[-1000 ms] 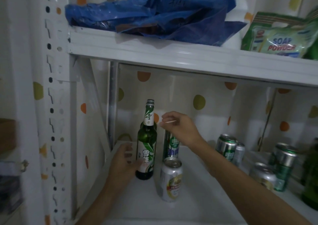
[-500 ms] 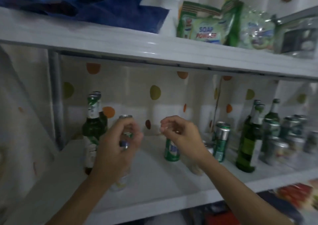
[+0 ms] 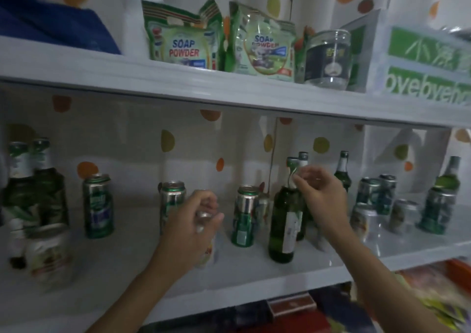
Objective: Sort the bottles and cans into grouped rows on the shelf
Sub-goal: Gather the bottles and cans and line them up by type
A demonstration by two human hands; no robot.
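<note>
Head view: both my hands are on drinks at the lower shelf.
My left hand (image 3: 193, 220) is curled over the top of a pale can (image 3: 207, 252), fingers and thumb wrapped round its rim; through the blur I cannot tell whether it stands on the white shelf (image 3: 127, 269) or hangs just above it. My right hand (image 3: 322, 192), at three o'clock from the left, pinches the neck of a green bottle (image 3: 281, 228) between thumb and fingertips. The bottle stands upright near the shelf's front edge. A green can (image 3: 244, 218) stands between my hands. A second green can (image 3: 98, 207) is at nine o'clock from my left hand, with two dark bottles (image 3: 33, 195) farther out that way. Soap powder bags (image 3: 183, 44) sit above at twelve o'clock.
</note>
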